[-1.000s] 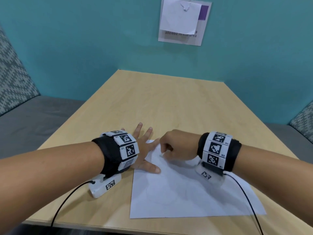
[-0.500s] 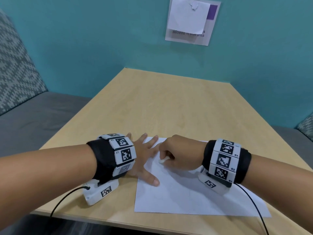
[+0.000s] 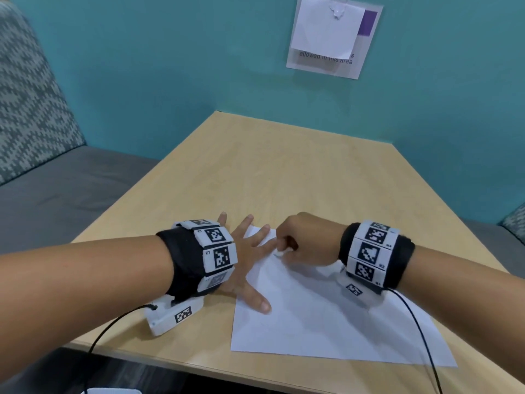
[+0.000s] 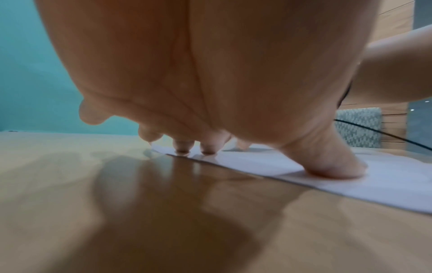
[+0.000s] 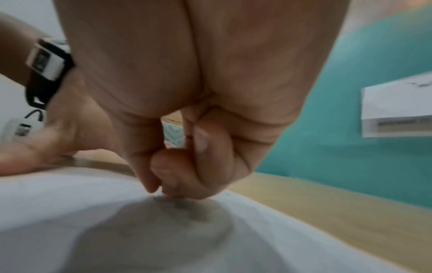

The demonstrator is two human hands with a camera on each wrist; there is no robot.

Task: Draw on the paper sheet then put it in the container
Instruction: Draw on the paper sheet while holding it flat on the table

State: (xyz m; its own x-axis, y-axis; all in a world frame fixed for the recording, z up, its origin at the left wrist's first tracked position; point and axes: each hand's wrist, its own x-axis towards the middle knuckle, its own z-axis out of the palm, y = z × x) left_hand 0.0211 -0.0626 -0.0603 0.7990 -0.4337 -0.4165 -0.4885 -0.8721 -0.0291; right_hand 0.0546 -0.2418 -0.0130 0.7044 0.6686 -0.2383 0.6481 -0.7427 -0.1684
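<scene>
A white paper sheet (image 3: 326,317) with faint lines lies on the wooden table (image 3: 284,172) near its front edge. My left hand (image 3: 244,260) lies flat with spread fingers over the sheet's left edge. In the left wrist view its thumb (image 4: 332,166) and fingertips press on the paper (image 4: 385,186). My right hand (image 3: 306,240) is curled at the sheet's far left corner and pinches a small white piece (image 3: 279,253) against the paper. The right wrist view shows the pinching fingers (image 5: 168,177) on the paper (image 5: 70,203), and they hide the piece. No container is in view.
A paper notice (image 3: 332,38) hangs on the teal wall behind the table. A grey bench seat (image 3: 56,200) with a patterned cushion (image 3: 25,95) runs along the left. Black cables (image 3: 420,336) trail from both wrist cameras over the table's front edge.
The head view has shifted a little, so the sheet sits lower right. The right hand has made small moves at the sheet's far left corner. The left hand stays pressed flat.
</scene>
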